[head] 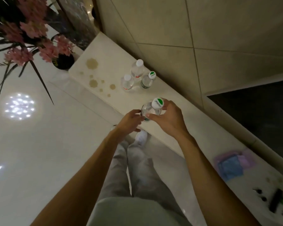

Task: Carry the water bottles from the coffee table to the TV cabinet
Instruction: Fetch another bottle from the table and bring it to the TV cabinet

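Legs in pale grey trousers and a white shoe [141,137] stand on the glossy white floor [55,144], just beside the long cream TV cabinet top [203,128]. At the near right of that top lie folded lilac and blue cloths [230,165].

Farther along, both hands meet on a clear plastic water bottle with a white cap bearing a green mark [149,110]. It holds clear water and is seen from above, over the cabinet's front edge. The hands hide its base, so I cannot tell whether it rests on the top. The right hand [168,119] grips its shoulder, with the thumb laid across the near side and the fingers curled round the far side just under the cap. The left hand [129,122] pinches the bottle's left wall lower down with curled fingertips.

Beyond, three more capped bottles of water stand upright in a tight cluster on the cabinet. Two are white-capped bottles with red-edged labels [137,70] [127,83], and one is a green-marked bottle [147,80].

Farthest, at the cabinet's end, a round black pot [64,61] holds pink flowers [31,30] and long dark leaves.
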{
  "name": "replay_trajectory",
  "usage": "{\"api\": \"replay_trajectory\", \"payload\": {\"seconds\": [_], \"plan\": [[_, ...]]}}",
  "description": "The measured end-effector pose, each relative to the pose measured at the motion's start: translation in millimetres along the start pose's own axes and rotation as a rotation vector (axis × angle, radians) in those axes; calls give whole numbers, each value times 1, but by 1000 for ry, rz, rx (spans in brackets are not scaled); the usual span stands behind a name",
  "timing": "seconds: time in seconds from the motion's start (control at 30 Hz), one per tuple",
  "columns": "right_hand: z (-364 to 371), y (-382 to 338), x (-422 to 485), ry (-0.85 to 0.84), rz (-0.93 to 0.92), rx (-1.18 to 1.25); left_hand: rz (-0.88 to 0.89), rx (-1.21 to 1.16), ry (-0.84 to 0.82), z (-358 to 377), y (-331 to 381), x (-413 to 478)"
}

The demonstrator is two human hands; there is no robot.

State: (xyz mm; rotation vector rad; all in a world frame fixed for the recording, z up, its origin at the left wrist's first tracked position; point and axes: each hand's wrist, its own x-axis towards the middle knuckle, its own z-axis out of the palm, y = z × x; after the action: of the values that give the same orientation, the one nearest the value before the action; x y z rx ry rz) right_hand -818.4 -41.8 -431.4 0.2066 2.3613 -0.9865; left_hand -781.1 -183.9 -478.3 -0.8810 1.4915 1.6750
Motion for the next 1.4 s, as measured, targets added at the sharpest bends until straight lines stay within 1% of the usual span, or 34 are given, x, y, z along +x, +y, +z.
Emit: {"api": "replay_trajectory", "payload": {"seconds": [0.17, 0.3, 0.4, 0.6, 0.73, 0.87, 0.97, 1.1, 1.27, 1.4], "plan": [[34, 24, 60, -21, -18, -37, -28, -125, 88, -5, -2, 58], [54, 40, 99, 29, -35, 10, -30, -207, 154, -4, -3, 111], [68, 51, 124, 81, -37, 94, -1, -332, 219, 0, -9, 144], [97, 67, 150, 177, -67, 108, 62, -545, 213, 1, -7, 166], [108, 71, 159, 213, -82, 142, 71, -576, 253, 2, -5, 176], [118, 72, 166, 151, -54, 172, 74, -619, 305, 3, -8, 179], [119, 73, 167, 128, -44, 166, 84, -647, 262, 2, -9, 178], [111, 70, 167, 83, 2, 167, 56, -698, 210, 2, -1, 169], [92, 62, 152, 12, 38, 114, 18, -743, 184, 1, 8, 144], [52, 39, 124, -37, 49, 72, -13, -659, 181, 1, 24, 104]]}}
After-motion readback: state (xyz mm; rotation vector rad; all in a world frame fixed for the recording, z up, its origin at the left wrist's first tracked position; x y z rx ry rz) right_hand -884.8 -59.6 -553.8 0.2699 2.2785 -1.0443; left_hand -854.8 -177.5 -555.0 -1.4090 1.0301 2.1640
